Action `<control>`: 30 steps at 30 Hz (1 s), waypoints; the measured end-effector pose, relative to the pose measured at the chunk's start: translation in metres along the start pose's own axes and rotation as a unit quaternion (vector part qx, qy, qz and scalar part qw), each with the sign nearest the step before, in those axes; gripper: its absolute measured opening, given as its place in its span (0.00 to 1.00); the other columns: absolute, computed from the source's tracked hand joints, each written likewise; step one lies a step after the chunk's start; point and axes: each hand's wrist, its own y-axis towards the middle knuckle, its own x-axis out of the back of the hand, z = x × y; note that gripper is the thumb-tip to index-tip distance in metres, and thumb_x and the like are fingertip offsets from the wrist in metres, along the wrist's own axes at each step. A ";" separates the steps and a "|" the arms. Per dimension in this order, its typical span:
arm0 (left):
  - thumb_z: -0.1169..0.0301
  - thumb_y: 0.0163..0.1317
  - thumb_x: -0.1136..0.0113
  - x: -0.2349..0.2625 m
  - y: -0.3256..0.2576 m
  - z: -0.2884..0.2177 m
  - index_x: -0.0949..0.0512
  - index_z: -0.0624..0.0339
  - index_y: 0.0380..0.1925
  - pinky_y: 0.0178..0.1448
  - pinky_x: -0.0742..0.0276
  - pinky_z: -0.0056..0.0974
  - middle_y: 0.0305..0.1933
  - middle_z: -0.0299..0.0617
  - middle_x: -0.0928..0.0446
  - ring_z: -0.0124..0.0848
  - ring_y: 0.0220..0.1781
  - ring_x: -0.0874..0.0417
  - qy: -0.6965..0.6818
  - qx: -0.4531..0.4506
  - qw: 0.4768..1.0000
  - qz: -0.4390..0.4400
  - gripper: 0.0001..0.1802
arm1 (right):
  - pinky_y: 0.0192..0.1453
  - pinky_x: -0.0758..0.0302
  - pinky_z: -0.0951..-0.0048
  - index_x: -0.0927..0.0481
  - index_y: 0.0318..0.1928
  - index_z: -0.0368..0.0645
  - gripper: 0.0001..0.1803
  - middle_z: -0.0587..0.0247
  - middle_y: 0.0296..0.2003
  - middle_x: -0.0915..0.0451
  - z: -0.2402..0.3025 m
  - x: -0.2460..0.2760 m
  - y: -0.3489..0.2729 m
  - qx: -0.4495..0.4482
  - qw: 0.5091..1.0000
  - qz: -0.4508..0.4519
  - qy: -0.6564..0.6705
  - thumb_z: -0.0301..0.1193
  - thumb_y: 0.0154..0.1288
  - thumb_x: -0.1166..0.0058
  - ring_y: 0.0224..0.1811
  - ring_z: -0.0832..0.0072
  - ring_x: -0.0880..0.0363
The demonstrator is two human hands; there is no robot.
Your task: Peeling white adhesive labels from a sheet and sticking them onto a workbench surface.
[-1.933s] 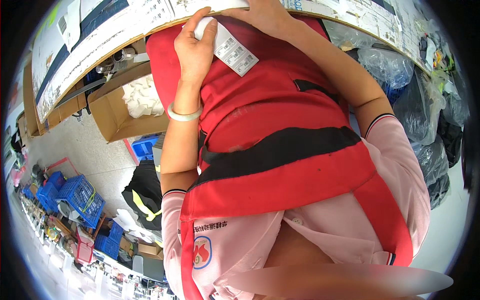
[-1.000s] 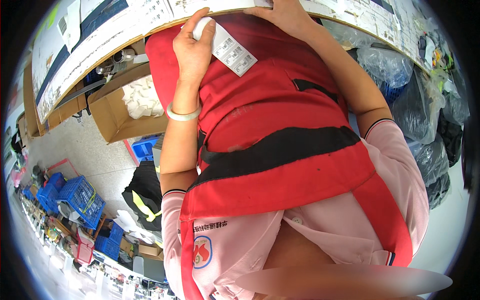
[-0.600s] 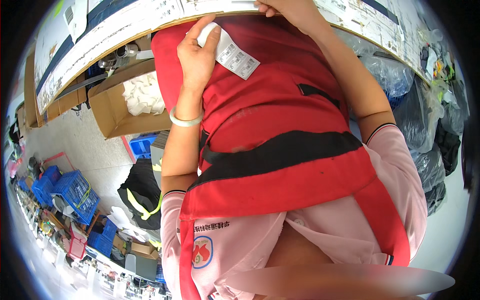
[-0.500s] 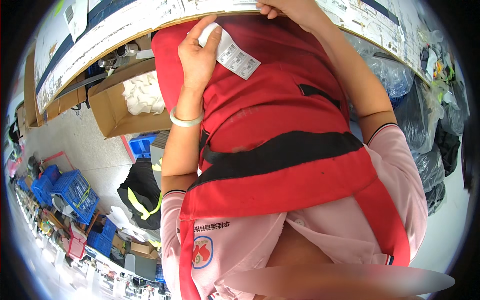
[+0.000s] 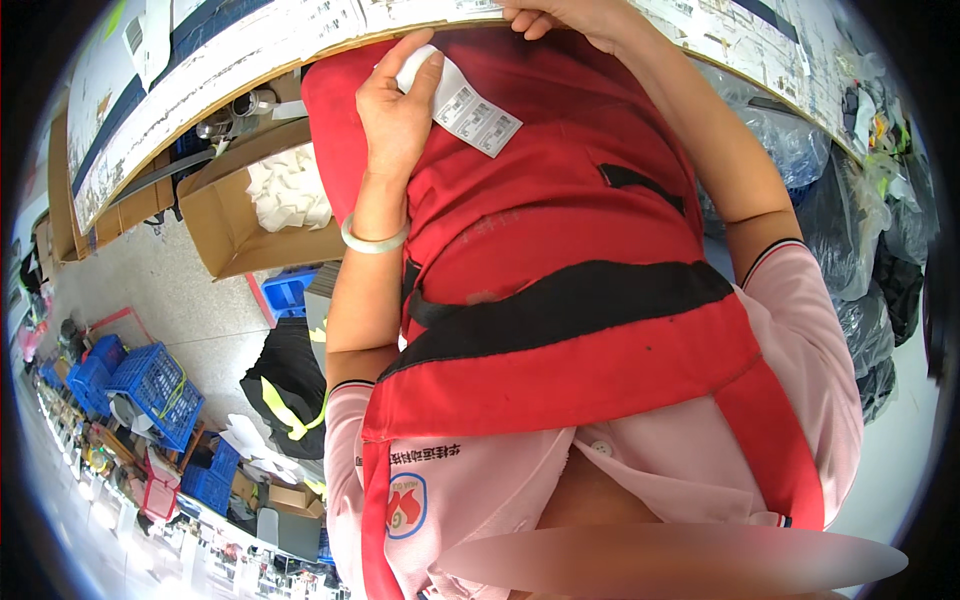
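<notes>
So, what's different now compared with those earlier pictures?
The right hand has shifted rightward along the edge of the table, away from the left hand, and is more curled; whether it grips anything is unclear. The left hand still holds the white label strip over the red apron.

The scuffed white tabletop (image 5: 100, 150) carries dark strips (image 5: 205, 32) and, leftward, white paper (image 5: 154, 40).
</notes>
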 end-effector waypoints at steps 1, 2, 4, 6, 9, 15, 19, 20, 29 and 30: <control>0.78 0.62 0.39 0.000 0.000 0.000 0.20 0.63 0.50 0.43 0.24 0.25 0.38 0.35 0.18 0.19 0.37 0.21 0.001 0.000 1.000 0.000 0.15 | 0.26 0.20 0.75 0.20 0.35 0.29 0.11 0.53 0.27 0.18 -0.001 0.000 0.000 -0.005 1.000 0.000 0.003 0.29 0.64 0.41 0.23 0.72 0.19; 0.78 0.62 0.39 0.000 -0.001 0.000 0.20 0.63 0.50 0.43 0.24 0.25 0.38 0.36 0.18 0.19 0.37 0.21 0.007 0.003 1.000 0.000 0.15 | 0.26 0.20 0.75 0.20 0.35 0.29 0.11 0.53 0.27 0.18 -0.002 0.001 0.001 -0.005 1.000 0.001 0.004 0.29 0.64 0.41 0.23 0.72 0.19; 0.78 0.62 0.39 0.000 -0.001 -0.001 0.20 0.63 0.50 0.43 0.24 0.25 0.38 0.36 0.18 0.19 0.37 0.21 0.014 0.004 1.000 0.000 0.15 | 0.26 0.20 0.74 0.20 0.35 0.30 0.11 0.53 0.26 0.18 -0.003 0.001 0.002 -0.003 1.000 0.005 0.013 0.29 0.64 0.41 0.23 0.72 0.19; 0.77 0.62 0.39 0.000 -0.001 0.000 0.20 0.63 0.50 0.43 0.24 0.26 0.38 0.36 0.18 0.19 0.37 0.21 0.019 -0.004 1.000 -0.002 0.15 | 0.26 0.20 0.74 0.20 0.35 0.30 0.11 0.54 0.26 0.18 -0.003 0.001 0.001 -0.002 1.000 0.005 0.012 0.29 0.64 0.41 0.23 0.72 0.19; 0.77 0.62 0.39 0.000 -0.001 -0.001 0.20 0.63 0.50 0.44 0.24 0.26 0.38 0.36 0.18 0.20 0.37 0.21 0.027 -0.001 1.000 -0.003 0.15 | 0.26 0.20 0.74 0.20 0.35 0.30 0.11 0.54 0.26 0.18 -0.001 0.000 0.001 -0.001 1.000 0.004 0.011 0.29 0.64 0.41 0.23 0.72 0.19; 0.78 0.62 0.39 0.000 0.000 -0.002 0.20 0.63 0.50 0.43 0.24 0.26 0.38 0.36 0.18 0.20 0.37 0.21 0.037 -0.002 0.999 -0.004 0.15 | 0.26 0.20 0.74 0.20 0.35 0.29 0.11 0.54 0.26 0.18 0.000 0.000 -0.002 0.027 0.999 0.027 0.033 0.29 0.64 0.42 0.23 0.72 0.19; 0.78 0.62 0.39 0.000 0.000 0.000 0.20 0.63 0.49 0.43 0.24 0.25 0.38 0.36 0.18 0.19 0.37 0.21 0.023 -0.001 1.000 -0.001 0.15 | 0.26 0.20 0.75 0.20 0.35 0.30 0.11 0.54 0.26 0.18 0.003 -0.003 -0.002 -0.002 1.000 -0.007 -0.006 0.29 0.64 0.43 0.23 0.72 0.19; 0.78 0.62 0.39 0.000 0.000 0.000 0.20 0.63 0.49 0.43 0.24 0.25 0.38 0.36 0.18 0.19 0.37 0.21 0.021 0.002 1.000 -0.001 0.15 | 0.26 0.20 0.75 0.20 0.35 0.30 0.11 0.54 0.26 0.18 0.002 -0.003 -0.001 -0.002 1.000 -0.007 -0.006 0.29 0.64 0.43 0.23 0.72 0.19; 0.78 0.63 0.39 0.000 0.000 0.001 0.20 0.63 0.50 0.42 0.25 0.25 0.37 0.35 0.18 0.19 0.36 0.22 0.005 0.002 1.000 0.005 0.15 | 0.25 0.21 0.75 0.20 0.34 0.29 0.11 0.54 0.26 0.18 -0.001 -0.003 0.000 0.000 1.000 -0.013 -0.006 0.28 0.64 0.43 0.22 0.72 0.19; 0.78 0.63 0.39 0.000 0.000 0.001 0.20 0.63 0.50 0.42 0.25 0.25 0.37 0.35 0.18 0.19 0.36 0.22 0.004 0.000 1.000 0.007 0.15 | 0.25 0.21 0.75 0.20 0.33 0.29 0.11 0.53 0.26 0.18 -0.001 -0.003 0.000 0.005 1.000 -0.013 -0.012 0.28 0.64 0.43 0.22 0.72 0.19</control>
